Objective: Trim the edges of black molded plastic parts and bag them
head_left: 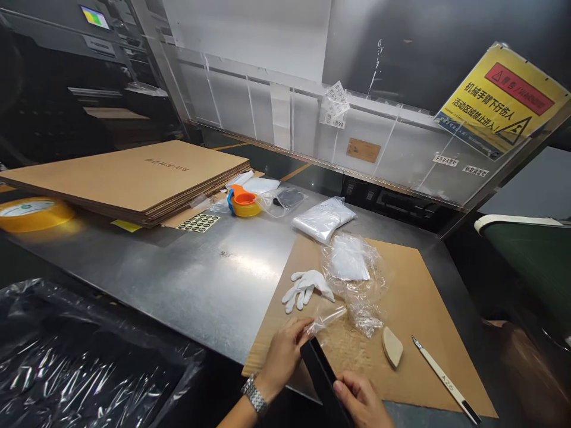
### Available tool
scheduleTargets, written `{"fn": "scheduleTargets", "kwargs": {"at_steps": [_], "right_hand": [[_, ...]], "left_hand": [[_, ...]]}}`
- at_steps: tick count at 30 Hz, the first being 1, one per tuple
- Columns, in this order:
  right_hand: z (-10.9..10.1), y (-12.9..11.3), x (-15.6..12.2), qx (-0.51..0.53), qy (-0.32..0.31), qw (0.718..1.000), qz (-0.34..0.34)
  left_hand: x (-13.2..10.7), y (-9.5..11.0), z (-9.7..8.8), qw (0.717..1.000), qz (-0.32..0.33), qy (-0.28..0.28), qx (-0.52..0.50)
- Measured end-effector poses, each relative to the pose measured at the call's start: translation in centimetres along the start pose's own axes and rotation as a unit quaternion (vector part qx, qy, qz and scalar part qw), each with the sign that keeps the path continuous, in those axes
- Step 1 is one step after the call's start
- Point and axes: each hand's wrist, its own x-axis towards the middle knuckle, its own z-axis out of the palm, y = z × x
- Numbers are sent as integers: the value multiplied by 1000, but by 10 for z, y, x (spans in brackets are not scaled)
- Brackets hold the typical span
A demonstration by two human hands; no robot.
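Your right hand (363, 399) grips the black bar (322, 375) at the near edge of the surface (178, 279), its long axis slanting away and leftward; your left hand (283, 355), beside its far end, pinches the clear bag (329, 319)

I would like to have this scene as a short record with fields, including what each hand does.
Left hand: fingertips at clear plastic film; firm hold unclear
Right hand: gripping black object
On cardboard sheet: white glove, beige block, craft knife
Left side: cardboard stack, yellow tape roll
Upper right: yellow warning sign
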Motion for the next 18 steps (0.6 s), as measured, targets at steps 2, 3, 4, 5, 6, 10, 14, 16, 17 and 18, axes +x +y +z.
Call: {"fn": "scheduleTargets", "kwargs": {"at_steps": [2, 3, 4, 5, 6, 10, 14, 16, 17, 18], "right_hand": [[3, 4, 4, -9, 3, 1000, 23], [4, 6, 6, -18, 3, 999, 35], [6, 9, 8, -34, 7, 998, 44], [6, 10, 9, -56, 17, 997, 48], [7, 11, 10, -83, 32, 995, 46], [8, 8, 8, -215, 104, 971, 16], [14, 4, 8, -309, 138, 941, 5], [15, 2, 11, -329, 147, 933, -7], [15, 1, 13, -331, 150, 932, -14], [14, -1, 15, -327, 153, 932, -22]], "left_hand": [[-3, -2, -5, 999, 0, -24, -22], [-5, -3, -7, 999, -1, -30, -26], [-8, -4, -9, 999, -2, -34, -25], [-11, -5, -9, 999, -5, -35, -20], [-15, -6, -8, 999, -8, -34, -10], [-25, -4, 0, 998, -9, -9, 61], [-29, 2, 6, 988, 29, 12, 150], [-30, 4, 5, 982, 74, 3, 171], [-30, 6, 4, 979, 100, -6, 175], [-31, 7, 2, 976, 127, -14, 178]]}}
